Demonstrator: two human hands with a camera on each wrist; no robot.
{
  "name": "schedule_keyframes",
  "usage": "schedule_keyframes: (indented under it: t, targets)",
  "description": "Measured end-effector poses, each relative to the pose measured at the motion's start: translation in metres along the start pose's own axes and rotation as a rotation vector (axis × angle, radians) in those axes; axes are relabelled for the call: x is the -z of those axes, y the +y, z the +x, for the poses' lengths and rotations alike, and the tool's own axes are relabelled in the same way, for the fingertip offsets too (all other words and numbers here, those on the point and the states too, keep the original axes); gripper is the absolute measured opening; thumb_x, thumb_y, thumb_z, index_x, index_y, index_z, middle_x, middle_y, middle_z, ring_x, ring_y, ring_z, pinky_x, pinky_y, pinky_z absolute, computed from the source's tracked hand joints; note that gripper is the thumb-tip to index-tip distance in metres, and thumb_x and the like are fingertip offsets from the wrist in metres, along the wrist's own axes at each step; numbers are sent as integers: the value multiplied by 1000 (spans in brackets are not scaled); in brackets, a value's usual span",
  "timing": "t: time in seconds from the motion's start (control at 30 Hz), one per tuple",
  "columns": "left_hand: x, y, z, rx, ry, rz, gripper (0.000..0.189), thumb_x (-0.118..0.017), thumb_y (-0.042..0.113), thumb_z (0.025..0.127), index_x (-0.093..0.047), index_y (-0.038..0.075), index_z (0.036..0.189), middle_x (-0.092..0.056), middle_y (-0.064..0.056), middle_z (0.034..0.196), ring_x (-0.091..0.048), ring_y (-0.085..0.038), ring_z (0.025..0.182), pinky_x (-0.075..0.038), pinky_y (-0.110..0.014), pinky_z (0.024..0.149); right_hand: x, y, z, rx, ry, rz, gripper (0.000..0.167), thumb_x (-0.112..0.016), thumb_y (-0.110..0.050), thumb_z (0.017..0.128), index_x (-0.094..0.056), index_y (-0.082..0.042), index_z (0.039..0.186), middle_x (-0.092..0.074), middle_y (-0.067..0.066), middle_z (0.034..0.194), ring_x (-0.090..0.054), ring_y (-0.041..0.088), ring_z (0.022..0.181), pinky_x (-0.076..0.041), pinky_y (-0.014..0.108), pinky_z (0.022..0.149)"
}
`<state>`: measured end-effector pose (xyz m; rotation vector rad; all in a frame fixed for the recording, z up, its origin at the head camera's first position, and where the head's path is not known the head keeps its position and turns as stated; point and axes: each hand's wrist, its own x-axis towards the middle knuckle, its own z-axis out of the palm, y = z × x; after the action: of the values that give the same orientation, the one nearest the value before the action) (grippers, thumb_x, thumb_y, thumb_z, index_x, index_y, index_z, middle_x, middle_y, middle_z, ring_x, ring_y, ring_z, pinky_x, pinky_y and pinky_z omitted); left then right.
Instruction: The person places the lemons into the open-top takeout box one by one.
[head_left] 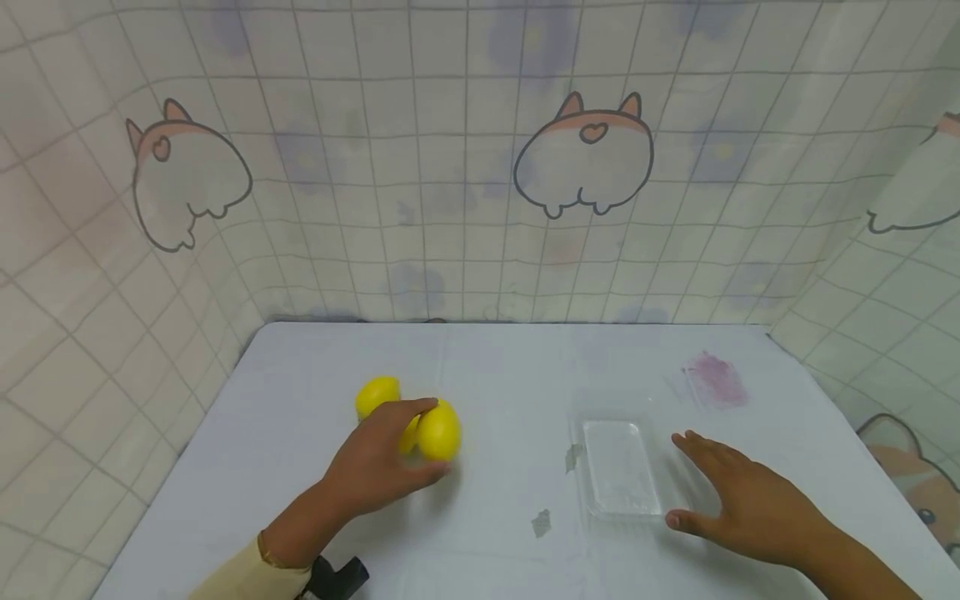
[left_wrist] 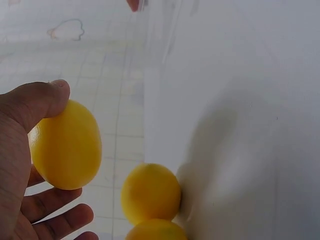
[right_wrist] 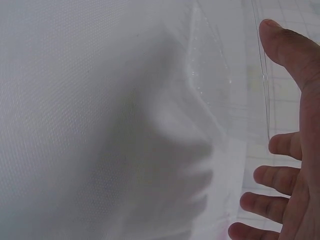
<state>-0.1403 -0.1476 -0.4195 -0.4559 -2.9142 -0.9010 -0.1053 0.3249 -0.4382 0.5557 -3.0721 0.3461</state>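
Note:
A yellow lemon (head_left: 438,430) is gripped between the thumb and fingers of my left hand (head_left: 378,462); the left wrist view shows this lemon (left_wrist: 67,145) raised above the table. Two more lemons lie close together on the tabletop, one lemon (head_left: 377,396) behind the hand and another lemon (head_left: 408,435) partly hidden by it. On the right stands a clear plastic container (head_left: 621,471), its inside visible from above. My right hand (head_left: 750,504) is spread beside the container's right side, fingers apart and holding nothing. Whether a fingertip touches the rim, I cannot tell.
The white-covered table (head_left: 495,367) ends at a back edge against a grid-patterned curtain (head_left: 465,208). Two grey patches (head_left: 542,523) mark the surface left of the container, and a pink patch (head_left: 716,381) lies toward the back right.

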Motion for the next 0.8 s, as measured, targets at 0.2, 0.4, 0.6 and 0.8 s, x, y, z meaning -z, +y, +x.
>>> schedule_keyframes:
  t: [0.2, 0.4, 0.6, 0.8]
  targets:
    - [-6, 7, 3, -36, -8, -2, 82, -91, 46, 74, -58, 20, 144, -59, 3, 140, -53, -20, 131, -43, -45, 111, 0, 1, 1, 0, -4, -3, 102, -64, -80, 80, -44, -14, 154, -50, 17, 151, -52, 42, 132, -49, 66, 92]
    - [-9, 15, 7, -48, -29, -10, 82, -90, 47, 75, -57, 21, 145, -58, 5, 141, -52, -18, 131, -43, -43, 110, 0, 0, 1, -11, -12, -5, 103, -63, -82, 79, -45, -14, 154, -50, 16, 151, -52, 42, 132, -49, 66, 92]
    - [-13, 23, 11, -94, -44, 3, 81, -88, 49, 76, -56, 22, 146, -58, 7, 142, -51, -17, 132, -42, -43, 111, 3, -2, 1, -9, -4, -5, 103, -64, -81, 78, -45, -13, 154, -52, 17, 149, -52, 42, 131, -50, 66, 91]
    - [-19, 26, 15, -140, -66, 20, 81, -86, 54, 77, -55, 23, 146, -58, 8, 141, -51, -15, 130, -44, -40, 109, 3, -2, 1, -9, 0, -6, 103, -64, -81, 78, -46, -13, 153, -53, 17, 149, -53, 42, 131, -50, 65, 91]
